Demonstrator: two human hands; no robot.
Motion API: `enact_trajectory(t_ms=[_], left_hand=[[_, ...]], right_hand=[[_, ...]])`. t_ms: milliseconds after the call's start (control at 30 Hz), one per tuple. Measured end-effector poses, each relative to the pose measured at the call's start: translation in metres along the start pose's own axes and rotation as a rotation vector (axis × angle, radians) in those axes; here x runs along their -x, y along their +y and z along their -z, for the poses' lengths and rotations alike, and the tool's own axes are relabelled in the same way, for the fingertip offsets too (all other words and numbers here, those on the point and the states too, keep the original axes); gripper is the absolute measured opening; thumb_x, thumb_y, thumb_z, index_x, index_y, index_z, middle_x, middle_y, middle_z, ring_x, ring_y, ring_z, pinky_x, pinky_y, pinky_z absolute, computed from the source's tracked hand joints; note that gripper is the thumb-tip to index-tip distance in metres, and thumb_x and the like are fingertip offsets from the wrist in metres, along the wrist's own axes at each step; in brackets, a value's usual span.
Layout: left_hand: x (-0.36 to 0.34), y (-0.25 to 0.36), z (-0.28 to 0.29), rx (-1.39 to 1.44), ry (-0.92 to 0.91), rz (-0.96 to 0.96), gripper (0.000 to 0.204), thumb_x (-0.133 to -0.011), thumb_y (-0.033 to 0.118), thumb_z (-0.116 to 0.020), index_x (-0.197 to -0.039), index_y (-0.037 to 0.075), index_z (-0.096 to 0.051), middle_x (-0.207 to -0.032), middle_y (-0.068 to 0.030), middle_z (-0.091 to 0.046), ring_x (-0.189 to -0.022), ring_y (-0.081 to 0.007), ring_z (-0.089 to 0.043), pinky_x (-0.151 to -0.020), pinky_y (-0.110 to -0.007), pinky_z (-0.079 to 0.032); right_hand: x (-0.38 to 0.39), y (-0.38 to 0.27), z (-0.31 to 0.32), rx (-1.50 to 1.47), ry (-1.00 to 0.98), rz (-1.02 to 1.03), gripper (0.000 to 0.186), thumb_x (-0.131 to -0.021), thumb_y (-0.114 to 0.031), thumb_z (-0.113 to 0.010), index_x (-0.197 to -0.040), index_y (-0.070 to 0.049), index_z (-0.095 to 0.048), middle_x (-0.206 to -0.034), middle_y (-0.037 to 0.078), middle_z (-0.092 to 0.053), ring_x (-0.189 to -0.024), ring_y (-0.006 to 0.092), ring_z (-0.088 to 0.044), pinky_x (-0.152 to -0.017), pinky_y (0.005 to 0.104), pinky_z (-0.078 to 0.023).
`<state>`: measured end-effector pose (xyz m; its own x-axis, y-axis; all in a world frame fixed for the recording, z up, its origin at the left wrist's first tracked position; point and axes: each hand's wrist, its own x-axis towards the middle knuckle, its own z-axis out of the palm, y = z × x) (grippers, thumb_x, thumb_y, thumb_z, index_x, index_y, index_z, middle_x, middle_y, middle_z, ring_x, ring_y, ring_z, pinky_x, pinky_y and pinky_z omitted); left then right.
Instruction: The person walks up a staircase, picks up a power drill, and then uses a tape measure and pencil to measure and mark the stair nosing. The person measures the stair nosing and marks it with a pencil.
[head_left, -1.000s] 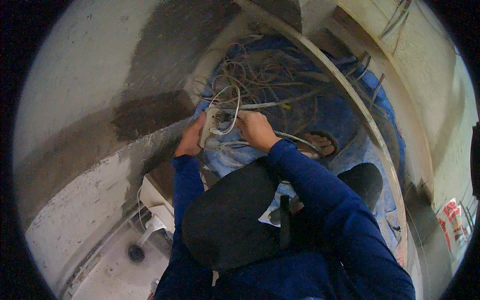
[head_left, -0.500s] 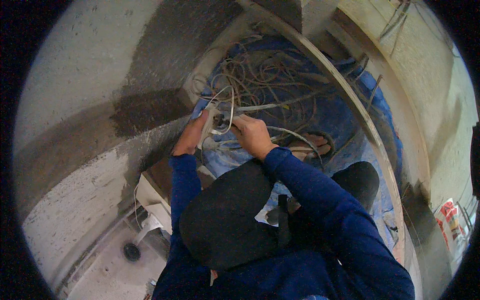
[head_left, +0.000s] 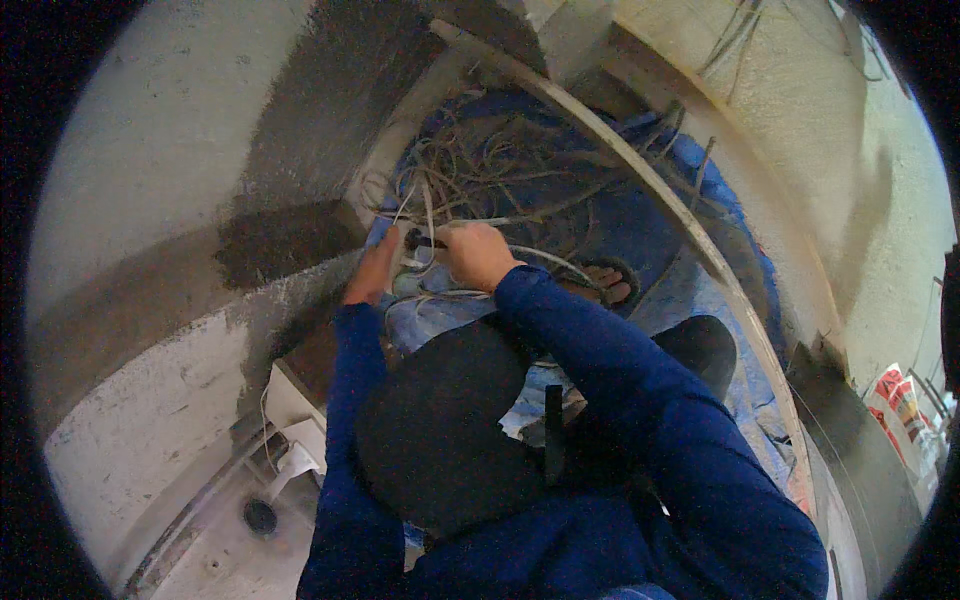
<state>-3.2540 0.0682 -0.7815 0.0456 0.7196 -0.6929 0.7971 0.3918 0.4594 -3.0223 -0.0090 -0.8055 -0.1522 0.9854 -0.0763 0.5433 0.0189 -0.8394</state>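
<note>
My left hand [head_left: 371,270] is at a pale box-like piece [head_left: 398,258] by the wall's corner; its fingers are mostly hidden behind that piece. Close by on the right, my right hand [head_left: 478,255] has its fingers curled around a small dark tool [head_left: 424,240], whose exact kind I cannot make out. The tool points at the pale piece. A thin white cable [head_left: 431,205] loops up between both hands. Further white cables [head_left: 550,260] run from beneath my right hand toward a foot in a dark sandal [head_left: 610,282].
Tangled grey-brown cables [head_left: 480,165] lie on a blue tarp [head_left: 690,300]. A long wooden strip [head_left: 640,165] crosses at the right. Plastered wall [head_left: 150,250] rises on the left. A white box [head_left: 292,400] stands at lower left, near a round dark drain-like spot [head_left: 260,516].
The whole view has shifted a little, so the scene sits further left. My right hand has moved slightly closer to my left, and more of the dark tool shows.
</note>
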Motion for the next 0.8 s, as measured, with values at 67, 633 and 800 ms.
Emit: enact_trajectory(t_ms=[67, 633, 800], left_hand=[[-0.021, -0.004, 0.011, -0.095, -0.004, 0.013, 0.079, -0.101, 0.063, -0.047, -0.144, -0.003, -0.054, -0.147, -0.0231, -0.055, -0.14, -0.0317, -0.049, -0.115, -0.04, -0.035], [0.13, 0.268, -0.081, 0.478, -0.062, -0.717, 0.033, -0.106, 0.02, -0.052, -0.132, 0.002, -0.061, -0.121, -0.0078, -0.063, -0.105, -0.0168, -0.06, -0.093, -0.032, -0.048], [0.286, 0.403, -0.145, 0.003, -0.489, -1.613, 0.028, -0.097, 0.022, -0.063, -0.114, 0.0, -0.067, -0.116, -0.0153, -0.065, -0.1, -0.0251, -0.062, -0.089, -0.036, -0.05]], right_hand=[[0.018, 0.014, 0.031, 0.099, 0.094, -0.027, 0.028, -0.083, -0.011, -0.07, -0.11, -0.005, -0.069, -0.113, 0.018, -0.069, -0.107, 0.039, -0.065, -0.089, 0.0481, -0.054], [0.428, -0.034, 0.2, -0.008, 1.417, -0.709, 0.015, -0.091, -0.01, -0.071, -0.105, -0.003, -0.073, -0.1, 0.016, -0.073, -0.093, 0.0322, -0.071, -0.083, 0.0384, -0.056], [0.511, -0.041, 0.143, -0.102, 1.782, -1.106, 0.015, -0.093, -0.01, -0.069, -0.104, -0.001, -0.073, -0.097, 0.015, -0.074, -0.087, 0.0261, -0.073, -0.079, 0.0345, -0.055]])
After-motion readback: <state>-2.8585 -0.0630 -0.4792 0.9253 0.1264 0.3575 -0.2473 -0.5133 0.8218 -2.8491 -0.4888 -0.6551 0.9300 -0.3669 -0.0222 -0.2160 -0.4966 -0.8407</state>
